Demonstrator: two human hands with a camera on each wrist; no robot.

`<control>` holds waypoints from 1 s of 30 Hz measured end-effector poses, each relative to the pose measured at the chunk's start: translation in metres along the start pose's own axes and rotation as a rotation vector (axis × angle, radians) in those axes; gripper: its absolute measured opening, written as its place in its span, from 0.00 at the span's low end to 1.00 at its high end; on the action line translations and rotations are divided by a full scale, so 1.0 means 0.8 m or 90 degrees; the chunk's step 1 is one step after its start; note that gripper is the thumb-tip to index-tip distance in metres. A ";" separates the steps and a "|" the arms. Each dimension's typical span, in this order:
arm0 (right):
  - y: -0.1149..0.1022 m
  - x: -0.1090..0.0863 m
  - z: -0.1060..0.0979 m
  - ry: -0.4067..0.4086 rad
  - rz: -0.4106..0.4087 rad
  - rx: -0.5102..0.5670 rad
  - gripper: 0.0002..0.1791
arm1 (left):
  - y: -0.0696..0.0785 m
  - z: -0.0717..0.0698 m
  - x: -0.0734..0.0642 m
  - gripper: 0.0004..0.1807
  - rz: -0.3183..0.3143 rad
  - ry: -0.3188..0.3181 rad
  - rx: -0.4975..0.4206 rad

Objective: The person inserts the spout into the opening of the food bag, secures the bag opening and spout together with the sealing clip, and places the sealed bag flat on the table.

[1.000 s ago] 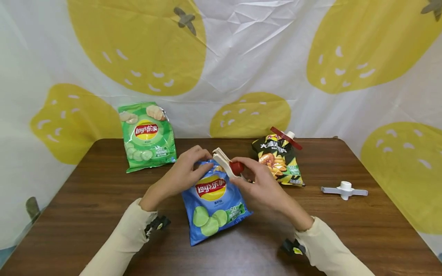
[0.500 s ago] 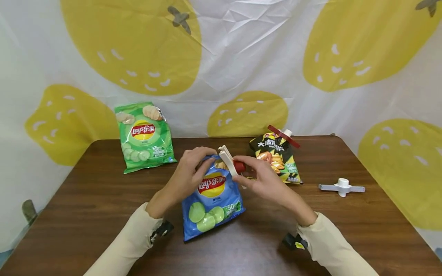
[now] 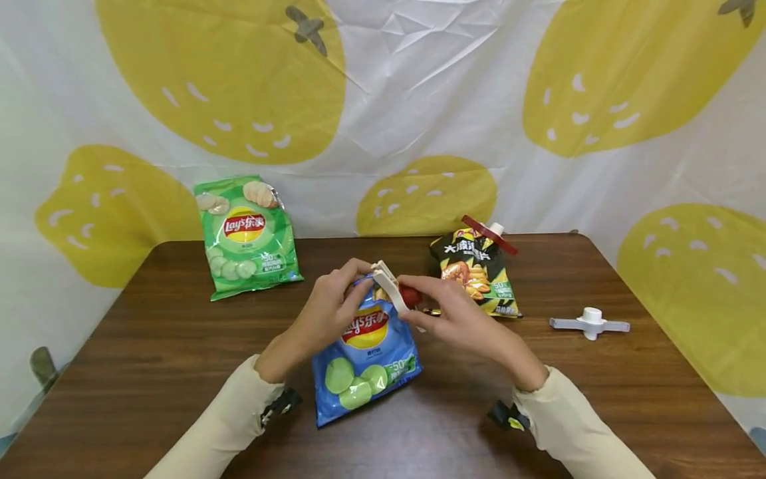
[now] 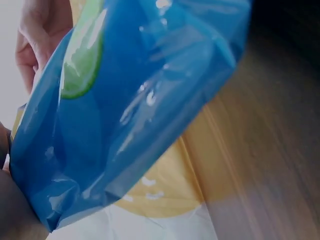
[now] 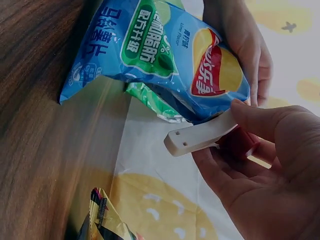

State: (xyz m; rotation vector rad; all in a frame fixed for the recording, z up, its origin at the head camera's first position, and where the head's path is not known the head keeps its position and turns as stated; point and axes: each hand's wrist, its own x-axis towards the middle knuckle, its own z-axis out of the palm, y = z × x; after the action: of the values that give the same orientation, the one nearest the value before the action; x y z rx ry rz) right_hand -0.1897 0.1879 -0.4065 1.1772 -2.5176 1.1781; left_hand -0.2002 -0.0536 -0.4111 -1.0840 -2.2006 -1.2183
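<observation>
My left hand [image 3: 326, 309] grips the top left corner of a blue Lay's chip bag [image 3: 374, 359], fingers behind and thumb in front. The bag hangs tilted over the table and fills much of the left wrist view. A white bag clip [image 3: 387, 286] with a red cap [image 3: 410, 297] is held by my right hand [image 3: 463, 322], thumb and fingers around it. The clip [image 5: 200, 135] lies along the bag's top edge, close to my left fingertips. In the right wrist view the thumb presses one side of the clip and the red cap [image 5: 240, 142] sits within the fingers.
A green chip bag [image 3: 247, 239] leans against the lemon-print cloth at the back left. A black chip bag [image 3: 475, 273] with a red bag clip [image 3: 489, 235] across its top stands back right. A grey bag clip with a white cap [image 3: 591, 320] lies on the table at right.
The clip turned more upright half a second ago, then tilted back toward the bag's top edge. The left hand stays on the bag's corner. The view has shifted slightly.
</observation>
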 end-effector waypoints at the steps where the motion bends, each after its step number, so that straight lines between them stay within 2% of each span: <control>1: 0.000 0.000 0.000 0.003 -0.003 -0.016 0.23 | 0.001 0.001 0.000 0.07 -0.001 0.003 -0.009; 5: -0.002 0.000 -0.003 0.013 -0.015 -0.052 0.24 | 0.007 0.000 0.000 0.15 -0.002 0.000 -0.024; 9: -0.004 0.000 -0.004 0.012 -0.016 -0.050 0.25 | 0.013 -0.002 0.000 0.20 -0.002 -0.023 -0.019; 11: -0.004 0.000 -0.003 0.011 -0.023 -0.045 0.24 | 0.016 -0.003 0.001 0.17 -0.003 -0.026 -0.020; 18: -0.014 0.000 0.012 0.019 -0.030 -0.026 0.21 | 0.018 -0.001 0.005 0.05 0.009 -0.002 -0.015; 23: -0.018 0.001 0.019 0.035 -0.040 0.004 0.15 | 0.024 -0.002 0.006 0.03 0.014 -0.020 -0.041; 26: -0.020 0.001 0.021 0.044 -0.056 0.001 0.14 | 0.028 -0.004 0.007 0.02 0.012 -0.021 -0.052; 30: -0.024 0.002 0.023 0.059 -0.063 -0.016 0.07 | 0.034 -0.006 0.007 0.02 0.015 -0.034 -0.065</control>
State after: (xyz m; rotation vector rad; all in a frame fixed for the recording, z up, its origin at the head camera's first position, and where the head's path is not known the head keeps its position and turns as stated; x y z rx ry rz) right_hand -0.1735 0.1668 -0.4069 1.1970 -2.3704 1.1462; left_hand -0.1823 -0.0466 -0.3909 -1.1918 -2.1798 -1.3188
